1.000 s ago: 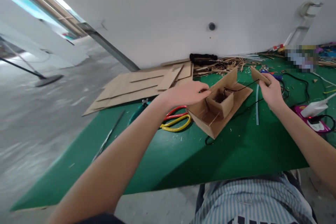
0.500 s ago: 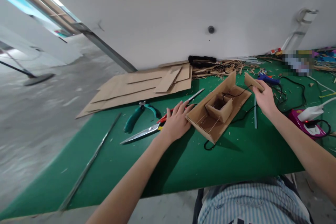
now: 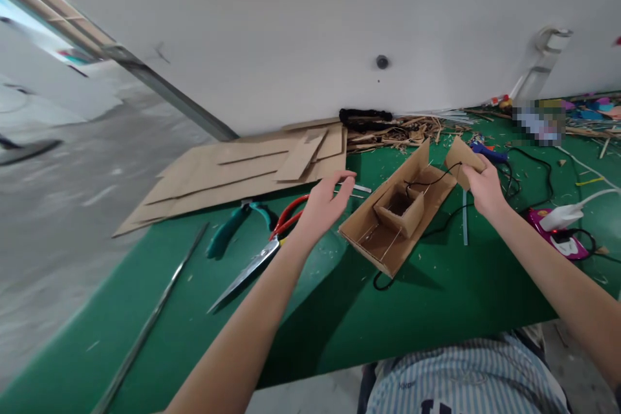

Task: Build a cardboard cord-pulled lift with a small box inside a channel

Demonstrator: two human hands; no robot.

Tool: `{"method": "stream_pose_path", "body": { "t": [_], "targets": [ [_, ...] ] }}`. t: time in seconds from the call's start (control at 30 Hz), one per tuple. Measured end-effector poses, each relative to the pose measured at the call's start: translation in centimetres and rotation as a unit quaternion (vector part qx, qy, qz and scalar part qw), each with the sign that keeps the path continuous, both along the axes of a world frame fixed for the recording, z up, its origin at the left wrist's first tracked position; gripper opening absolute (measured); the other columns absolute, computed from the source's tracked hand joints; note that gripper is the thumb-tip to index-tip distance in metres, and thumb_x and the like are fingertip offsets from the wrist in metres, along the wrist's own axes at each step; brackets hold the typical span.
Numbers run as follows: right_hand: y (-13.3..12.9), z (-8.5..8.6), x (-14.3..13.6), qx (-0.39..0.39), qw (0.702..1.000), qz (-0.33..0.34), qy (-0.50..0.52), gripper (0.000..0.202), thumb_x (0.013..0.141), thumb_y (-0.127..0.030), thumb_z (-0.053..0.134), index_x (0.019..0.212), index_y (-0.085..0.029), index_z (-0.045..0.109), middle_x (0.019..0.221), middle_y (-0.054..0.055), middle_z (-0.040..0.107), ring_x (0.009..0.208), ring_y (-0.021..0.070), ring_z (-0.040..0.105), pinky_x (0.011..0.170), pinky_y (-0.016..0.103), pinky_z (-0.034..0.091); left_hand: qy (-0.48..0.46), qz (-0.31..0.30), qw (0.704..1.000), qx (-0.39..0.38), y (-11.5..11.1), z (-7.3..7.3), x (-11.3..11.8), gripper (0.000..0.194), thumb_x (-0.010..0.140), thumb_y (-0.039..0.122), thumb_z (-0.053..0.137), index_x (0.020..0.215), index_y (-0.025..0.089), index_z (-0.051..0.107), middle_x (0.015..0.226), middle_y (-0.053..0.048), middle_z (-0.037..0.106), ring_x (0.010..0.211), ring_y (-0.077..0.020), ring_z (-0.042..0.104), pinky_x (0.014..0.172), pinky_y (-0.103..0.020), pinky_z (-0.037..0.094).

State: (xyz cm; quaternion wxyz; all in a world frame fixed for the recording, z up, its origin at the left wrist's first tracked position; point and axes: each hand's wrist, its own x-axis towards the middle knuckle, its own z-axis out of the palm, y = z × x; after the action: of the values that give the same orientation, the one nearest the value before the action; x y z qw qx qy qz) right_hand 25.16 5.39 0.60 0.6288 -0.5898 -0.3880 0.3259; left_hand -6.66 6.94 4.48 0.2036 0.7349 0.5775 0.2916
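My right hand (image 3: 485, 189) pinches a small cardboard piece (image 3: 460, 158), tilted above the table. A black cord (image 3: 439, 180) runs from that piece toward an open cardboard box (image 3: 373, 223), which has a smaller square box (image 3: 400, 206) inside and thin sticks across it. My left hand (image 3: 328, 204) is raised left of the box, fingers bent and thumb apart, with nothing visible held. Close behind its fingers lie a pale strip (image 3: 363, 188) and a thin rod, partly hidden. Red-handled scissors (image 3: 252, 265) lie beside my left wrist, next to green-handled pliers (image 3: 233, 229).
Cardboard sheets (image 3: 223, 174) are stacked at the back left. Cardboard scraps (image 3: 392, 132) line the wall. A blue glue gun (image 3: 490, 154), a clear stick (image 3: 465, 220) and a pink power socket (image 3: 557, 236) with a white plug stand right. A long metal strip (image 3: 155, 310) lies left.
My left hand has lifted off the table, its fingers curling from a flat spread. The cardboard piece in my right hand has turned to show more of its face. The view has shifted slightly.
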Motion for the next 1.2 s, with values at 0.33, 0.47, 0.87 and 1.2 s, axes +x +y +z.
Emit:
{"method": "stream_pose_path", "body": {
  "t": [0.33,0.47,0.87,1.2],
  "targets": [
    [-0.4,0.4,0.2,0.002,0.999,0.026,-0.032,0.031,0.07,-0.036,0.063,0.097,-0.02,0.066,0.086,0.001,0.065,0.08,0.0172,0.056,0.071,0.029,0.042,-0.278,-0.109,0.927,-0.225,-5.4,1.5,2.7,0.061,0.075,0.028,0.062,0.135,0.025,0.053,0.147,-0.005,0.055,0.137,-0.0319,0.049,0.113,-0.045,0.044],
    [0.4,0.8,0.5,0.002,0.996,0.047,-0.072,0.032,0.073,-0.037,0.063,0.1,-0.02,0.068,0.09,0.003,0.068,0.077,0.0176,0.057,0.068,0.03,0.043,-0.264,-0.072,0.936,-0.221,-9.2,2.0,3.3,0.065,0.074,0.023,0.054,0.139,0.027,0.049,0.15,-0.004,0.051,0.14,-0.0309,0.045,0.117,-0.05,0.039],
    [7.6,-1.5,-3.4,0.039,0.979,0.158,-0.12,0.026,0.075,-0.029,0.059,0.099,-0.02,0.058,0.095,0.007,0.067,0.09,0.0248,0.062,0.09,0.045,0.051,-0.343,-0.003,0.922,-0.179,3.8,2.7,5.9,0.044,0.085,0.049,0.06,0.12,0.022,0.058,0.135,-0.012,0.059,0.131,-0.0305,0.053,0.106,-0.052,0.044],
    [7.7,-3.6,-4.1,0.075,0.972,0.194,-0.11,0.021,0.076,-0.027,0.054,0.097,-0.023,0.052,0.093,0.005,0.066,0.089,0.0218,0.064,0.084,0.039,0.052,-0.378,-0.128,0.892,-0.214,6.4,-2.3,6.3,0.073,0.077,0.055,0.072,0.139,0.025,0.049,0.15,-0.012,0.048,0.14,-0.0321,0.043,0.113,-0.048,0.036]
  ]
}}
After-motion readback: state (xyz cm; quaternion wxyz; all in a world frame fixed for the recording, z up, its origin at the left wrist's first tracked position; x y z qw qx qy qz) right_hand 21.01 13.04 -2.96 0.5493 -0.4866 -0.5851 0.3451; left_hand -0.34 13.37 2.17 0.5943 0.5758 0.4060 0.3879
